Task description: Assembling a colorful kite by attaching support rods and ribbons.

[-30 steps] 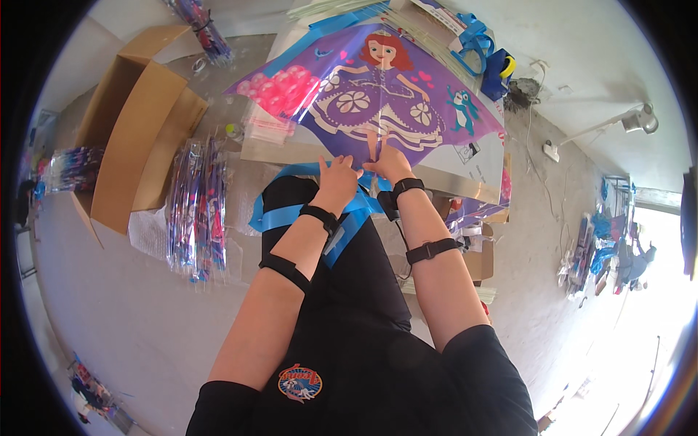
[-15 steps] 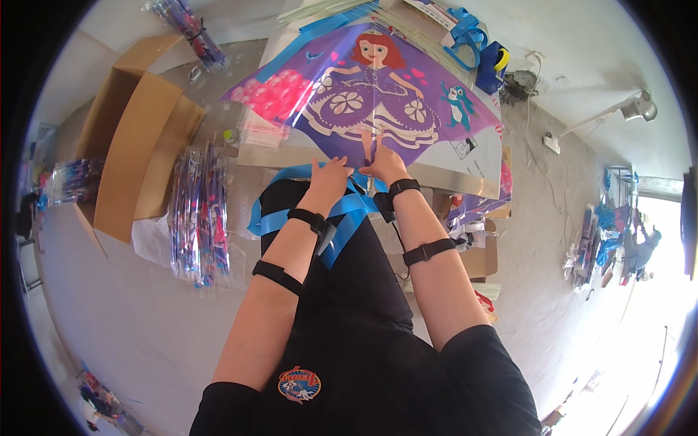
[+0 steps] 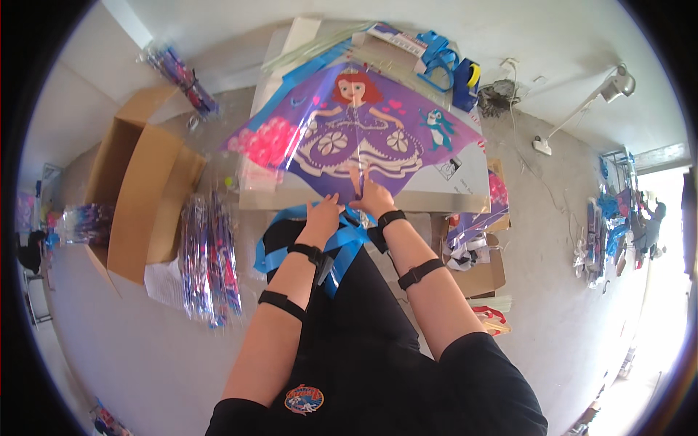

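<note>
A purple kite with a cartoon princess in a gown lies spread on the table, its lowest corner pointing toward me. At that corner my right hand is closed, thumb and fingers pinching the kite's edge. My left hand is right beside it, fingers bent in toward the same corner; what they grip is hidden. Loops of blue ribbon hang below both hands and drape over my lap. Black straps circle both my forearms.
Thin pale rods, a blue tape dispenser and a small box sit at the table's far side. An open cardboard box and wrapped bundles are at left. Another carton stands at right.
The whole view has shifted, so the table and kite appear lower and slightly to the left. Both hands remain at the kite's near corner, with little change in their grip.
</note>
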A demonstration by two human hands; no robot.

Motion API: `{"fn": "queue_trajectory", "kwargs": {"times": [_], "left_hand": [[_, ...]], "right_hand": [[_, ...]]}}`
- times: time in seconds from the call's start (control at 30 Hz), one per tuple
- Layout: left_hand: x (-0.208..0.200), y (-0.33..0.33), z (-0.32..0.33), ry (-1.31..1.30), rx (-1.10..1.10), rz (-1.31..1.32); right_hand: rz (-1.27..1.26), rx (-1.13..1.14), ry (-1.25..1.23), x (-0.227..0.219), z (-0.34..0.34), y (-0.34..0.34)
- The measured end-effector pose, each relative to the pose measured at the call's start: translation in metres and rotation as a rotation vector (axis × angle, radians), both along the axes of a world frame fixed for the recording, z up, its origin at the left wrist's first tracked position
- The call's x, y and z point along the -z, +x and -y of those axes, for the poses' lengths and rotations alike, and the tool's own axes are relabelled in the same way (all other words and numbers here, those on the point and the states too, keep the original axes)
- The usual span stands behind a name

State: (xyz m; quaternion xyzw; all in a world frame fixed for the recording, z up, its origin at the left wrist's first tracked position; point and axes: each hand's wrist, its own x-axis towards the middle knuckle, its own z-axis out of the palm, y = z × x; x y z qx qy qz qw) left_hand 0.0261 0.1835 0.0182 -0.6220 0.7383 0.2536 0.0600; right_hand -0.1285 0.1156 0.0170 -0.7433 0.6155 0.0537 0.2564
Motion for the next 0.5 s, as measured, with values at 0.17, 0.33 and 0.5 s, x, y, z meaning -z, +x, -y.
{"fn": "queue_trajectory", "kwargs": {"times": [0.17,0.33,0.5], "left_hand": [[-0.006,0.016,-0.015,-0.098,-0.163,-0.251],[-0.026,0.044,-0.07,-0.17,-0.202,-0.161],[-0.035,0.058,-0.101,-0.303,-0.206,-0.14]], "right_hand": [[0.495,0.222,0.167,0.016,0.001,-0.027],[0.702,0.46,-0.102,0.04,-0.066,-0.099],[0.851,0.761,0.013,0.029,-0.165,-0.173]]}}
